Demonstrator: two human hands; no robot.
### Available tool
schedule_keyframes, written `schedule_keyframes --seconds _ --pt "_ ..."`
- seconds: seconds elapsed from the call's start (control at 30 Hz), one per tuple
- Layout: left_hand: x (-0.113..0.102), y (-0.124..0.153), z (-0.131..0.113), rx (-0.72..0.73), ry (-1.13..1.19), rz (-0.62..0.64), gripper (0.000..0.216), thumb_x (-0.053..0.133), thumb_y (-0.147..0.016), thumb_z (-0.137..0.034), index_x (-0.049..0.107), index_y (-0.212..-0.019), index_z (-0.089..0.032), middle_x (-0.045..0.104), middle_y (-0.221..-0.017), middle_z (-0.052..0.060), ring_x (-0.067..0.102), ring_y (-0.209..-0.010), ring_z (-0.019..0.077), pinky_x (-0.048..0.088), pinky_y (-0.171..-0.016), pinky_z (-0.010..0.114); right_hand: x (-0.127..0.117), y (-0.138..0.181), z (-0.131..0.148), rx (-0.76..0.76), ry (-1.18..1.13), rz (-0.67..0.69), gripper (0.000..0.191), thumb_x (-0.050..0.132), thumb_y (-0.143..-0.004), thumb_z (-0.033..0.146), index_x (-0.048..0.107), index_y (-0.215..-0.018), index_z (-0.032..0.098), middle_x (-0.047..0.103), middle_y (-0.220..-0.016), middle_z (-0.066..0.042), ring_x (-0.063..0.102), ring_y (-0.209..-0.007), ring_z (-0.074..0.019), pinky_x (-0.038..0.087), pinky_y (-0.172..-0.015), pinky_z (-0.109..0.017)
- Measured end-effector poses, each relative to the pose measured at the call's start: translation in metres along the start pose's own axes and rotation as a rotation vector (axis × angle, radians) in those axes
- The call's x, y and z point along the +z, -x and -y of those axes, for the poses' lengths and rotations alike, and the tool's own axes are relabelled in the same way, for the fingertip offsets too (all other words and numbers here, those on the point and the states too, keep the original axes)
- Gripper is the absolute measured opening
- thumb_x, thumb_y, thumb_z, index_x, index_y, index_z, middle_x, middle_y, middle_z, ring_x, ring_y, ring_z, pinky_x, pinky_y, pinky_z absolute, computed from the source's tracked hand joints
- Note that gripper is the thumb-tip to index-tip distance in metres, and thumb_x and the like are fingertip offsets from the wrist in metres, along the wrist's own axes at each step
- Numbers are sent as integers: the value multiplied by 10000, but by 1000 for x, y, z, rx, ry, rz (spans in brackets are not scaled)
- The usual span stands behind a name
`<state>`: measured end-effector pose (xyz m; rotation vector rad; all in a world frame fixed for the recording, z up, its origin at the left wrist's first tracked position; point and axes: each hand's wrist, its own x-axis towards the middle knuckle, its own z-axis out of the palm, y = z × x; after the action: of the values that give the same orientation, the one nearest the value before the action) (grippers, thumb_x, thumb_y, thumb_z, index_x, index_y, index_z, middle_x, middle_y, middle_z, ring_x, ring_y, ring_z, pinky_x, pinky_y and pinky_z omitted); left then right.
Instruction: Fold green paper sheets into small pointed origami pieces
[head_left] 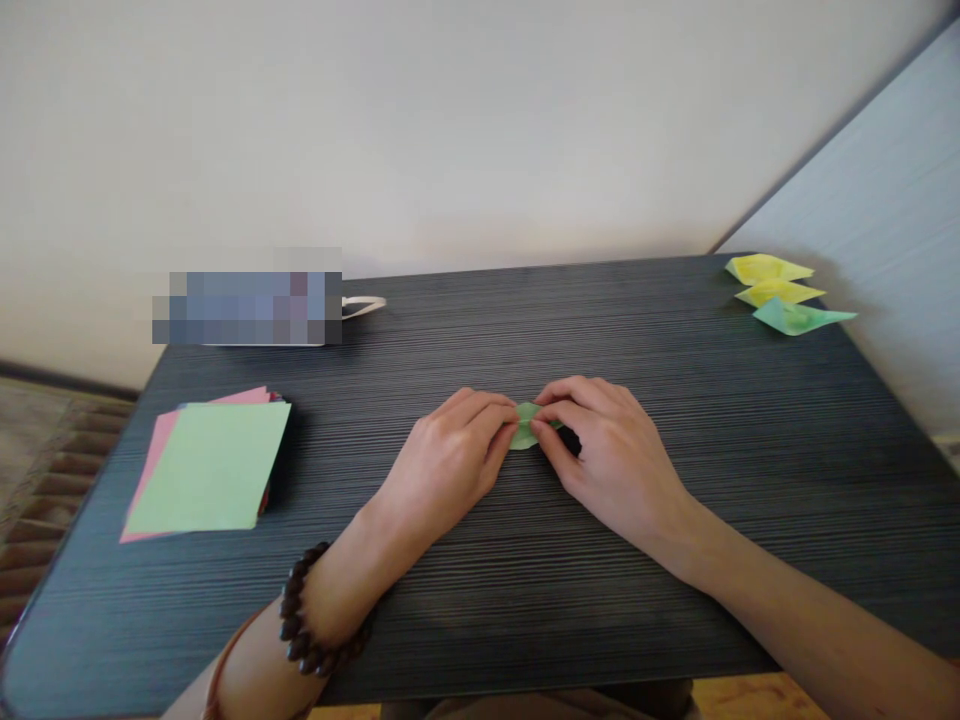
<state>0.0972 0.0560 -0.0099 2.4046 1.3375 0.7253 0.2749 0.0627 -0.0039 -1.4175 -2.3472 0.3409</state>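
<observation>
Between my two hands, near the middle of the dark table, is a small piece of folded green paper [526,436]. My left hand [454,445] pinches its left side, fingers pressed together and hiding that end. From the right, my right hand [611,435] grips the paper between thumb and fingertips, covering part of it. Only the middle of the paper shows, so its full shape is hidden. A beaded bracelet [300,610] is around my left wrist.
A stack of square coloured paper [210,470], green on top of pink, lies at the left. Several folded paper pieces stand back right, among them a yellow one [769,269] and a green one [799,317]. A blurred object [255,308] with a white loop is at the back left, before the wall.
</observation>
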Motion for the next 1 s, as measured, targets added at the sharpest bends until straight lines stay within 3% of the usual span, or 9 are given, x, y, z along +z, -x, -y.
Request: schedule_keyframes --seconds 0.43,0.63,0.8,1.0 --pt "0 0 0 -34 61 11 113 521 -884 -161 633 -897 -166 683 -956 50 616 -908 189 520 -844 363 0 1 1 -42 19 -38 149 532 -856 167 669 -798 168 587 -1044 -80 529 -961 -238 440 -826 -408" --pt "-2 -1 3 -79 69 0 106 538 -876 -155 640 -902 -163 687 -953 41 620 -911 184 502 -860 348 -1 0 -9 -73 -60 10 152 548 -873 271 674 -870 185 606 -1028 -66 564 -937 -220 450 -852 -405" --pt "-13 -4 14 -194 189 56 177 640 -825 -281 639 -976 -189 687 -943 15 614 -715 123 520 -686 256 -5 -5 -24 -123 -91 59 206 611 -842 313 619 -1001 183 634 -1052 -62 577 -957 -220 473 -852 -387" --pt "-18 -4 24 -40 286 123 130 644 -821 -223 625 -944 -186 634 -1123 30 617 -803 107 525 -711 222 -4 -8 -32 -178 -88 21 185 624 -835 303 624 -995 210 674 -1016 -45 600 -935 -208 492 -825 -373"
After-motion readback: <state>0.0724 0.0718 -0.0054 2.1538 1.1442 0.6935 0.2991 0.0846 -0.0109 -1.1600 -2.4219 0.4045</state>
